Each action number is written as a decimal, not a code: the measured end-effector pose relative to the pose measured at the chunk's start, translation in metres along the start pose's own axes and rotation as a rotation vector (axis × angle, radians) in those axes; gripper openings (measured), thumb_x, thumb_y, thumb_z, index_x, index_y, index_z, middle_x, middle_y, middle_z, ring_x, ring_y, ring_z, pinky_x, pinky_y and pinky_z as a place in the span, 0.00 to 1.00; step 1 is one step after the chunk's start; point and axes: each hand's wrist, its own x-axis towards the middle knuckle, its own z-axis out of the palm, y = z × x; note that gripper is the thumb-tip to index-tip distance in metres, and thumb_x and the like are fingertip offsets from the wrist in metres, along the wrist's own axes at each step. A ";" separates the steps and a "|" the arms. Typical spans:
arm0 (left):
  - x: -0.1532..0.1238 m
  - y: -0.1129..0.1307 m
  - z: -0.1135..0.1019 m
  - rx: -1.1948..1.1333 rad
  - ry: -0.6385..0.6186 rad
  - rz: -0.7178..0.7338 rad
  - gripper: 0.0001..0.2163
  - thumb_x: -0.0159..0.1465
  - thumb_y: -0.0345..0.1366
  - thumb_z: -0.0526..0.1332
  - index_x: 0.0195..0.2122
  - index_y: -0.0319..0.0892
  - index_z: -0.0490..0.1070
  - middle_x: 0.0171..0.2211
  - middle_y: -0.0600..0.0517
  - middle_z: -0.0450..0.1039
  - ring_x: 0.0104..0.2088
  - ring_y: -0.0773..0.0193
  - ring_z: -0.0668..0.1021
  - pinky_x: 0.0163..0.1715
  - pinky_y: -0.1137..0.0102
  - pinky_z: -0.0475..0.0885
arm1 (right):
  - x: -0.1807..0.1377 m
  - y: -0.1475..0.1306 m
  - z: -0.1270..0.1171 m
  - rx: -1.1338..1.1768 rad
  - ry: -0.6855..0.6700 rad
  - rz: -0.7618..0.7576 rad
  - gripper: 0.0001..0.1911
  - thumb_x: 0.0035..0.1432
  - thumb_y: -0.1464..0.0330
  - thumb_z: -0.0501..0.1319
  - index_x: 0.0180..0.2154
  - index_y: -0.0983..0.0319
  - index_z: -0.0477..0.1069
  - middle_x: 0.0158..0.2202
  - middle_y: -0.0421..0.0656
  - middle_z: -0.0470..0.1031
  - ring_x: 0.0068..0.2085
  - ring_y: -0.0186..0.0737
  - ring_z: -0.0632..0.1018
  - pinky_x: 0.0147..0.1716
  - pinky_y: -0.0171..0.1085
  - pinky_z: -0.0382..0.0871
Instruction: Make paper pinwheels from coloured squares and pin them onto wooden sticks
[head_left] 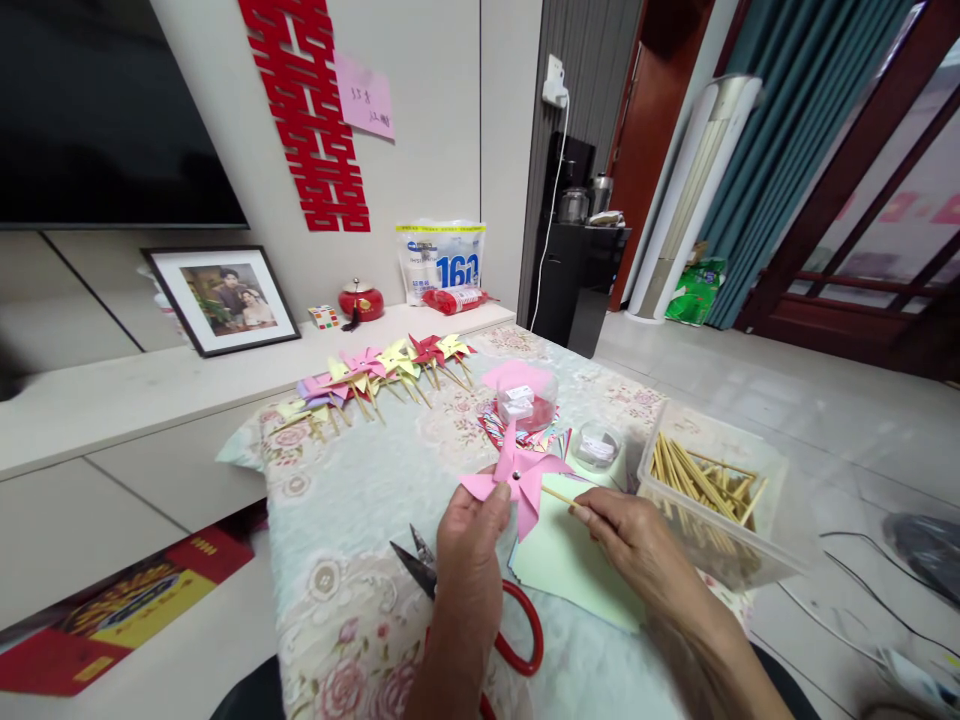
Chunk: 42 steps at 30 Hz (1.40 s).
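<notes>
Left hand [472, 525] pinched pink pinwheel [517, 485]; right hand [626, 535] gripped its stick [559, 496]; pinning step, judging by pin; next needs stick held steady.

On the worktop [352, 520], a row of finished pinwheels [375, 375] lies at ten o'clock, and a tub of sticks [709, 495] sits at two o'clock. Scissors [465, 590] lie at six o'clock, left of a paper stack [570, 565]. Behind that stack stand a round container [526, 398] and a small dish [596, 447].
</notes>
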 end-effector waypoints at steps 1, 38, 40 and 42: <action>0.001 -0.001 0.000 0.022 0.012 0.005 0.18 0.47 0.39 0.75 0.36 0.37 0.76 0.34 0.49 0.80 0.32 0.65 0.78 0.34 0.72 0.72 | 0.000 0.000 -0.002 -0.027 -0.012 -0.004 0.17 0.70 0.64 0.51 0.30 0.60 0.70 0.28 0.41 0.74 0.30 0.40 0.73 0.30 0.36 0.60; 0.001 -0.023 -0.012 0.379 -0.131 -0.079 0.14 0.49 0.39 0.73 0.31 0.36 0.75 0.25 0.51 0.75 0.26 0.66 0.72 0.30 0.71 0.66 | 0.000 -0.013 0.015 -0.055 0.392 -0.412 0.20 0.62 0.82 0.55 0.51 0.59 0.71 0.46 0.49 0.74 0.46 0.47 0.74 0.43 0.48 0.68; 0.001 -0.024 -0.012 0.382 -0.130 -0.079 0.14 0.49 0.40 0.73 0.31 0.36 0.75 0.25 0.51 0.75 0.26 0.66 0.72 0.30 0.71 0.66 | 0.000 -0.013 0.014 -0.049 0.395 -0.413 0.19 0.62 0.81 0.55 0.50 0.59 0.71 0.45 0.48 0.74 0.46 0.47 0.74 0.43 0.48 0.68; 0.001 -0.023 -0.011 0.388 -0.134 -0.081 0.14 0.49 0.40 0.73 0.31 0.36 0.76 0.25 0.51 0.75 0.26 0.66 0.72 0.30 0.71 0.66 | 0.000 -0.014 0.014 -0.042 0.392 -0.414 0.18 0.63 0.81 0.55 0.49 0.58 0.71 0.45 0.48 0.74 0.46 0.46 0.75 0.43 0.48 0.68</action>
